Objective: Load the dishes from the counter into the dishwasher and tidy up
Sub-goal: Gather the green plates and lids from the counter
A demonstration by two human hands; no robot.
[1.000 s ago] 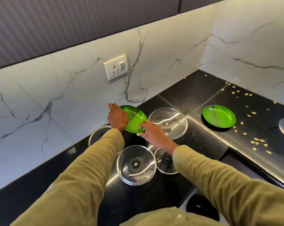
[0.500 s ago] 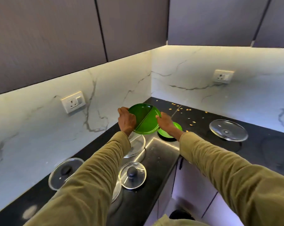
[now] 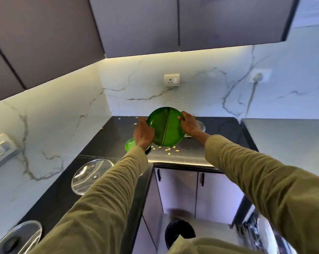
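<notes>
Head view: the green plate is in the air over the far corner of the counter, tilted steeply so its face, with a dark line across it, turns toward the camera. The left hand grips its left rim with fingers curled over the edge; the right hand pinches the right rim the same way. Both sleeves are olive.

The step, as I judge it, is carrying this plate to the dishwasher, whose rack shows blurred at the lower right. A firm hold on both rims suits the smooth plate; it seems wise to keep it tilted until it is clear of the counter, then swing it right and down, edge first, into a rack slot. A slip onto the stone top is the main risk.

A second plate, also green, lies flat on the counter just below the left wrist. Scattered seeds lie beside it and more near the back wall, so wiping remains. A glass lid rests nearer on the left, another lid at the lower-left corner, and a further glass piece sits behind the right hand, mostly hidden.

The counter is black and glossy, running into a corner. Marble walls rise behind it with sockets, grey cabinets hang above with a light strip under them, and a dark bin stands on the floor below.
</notes>
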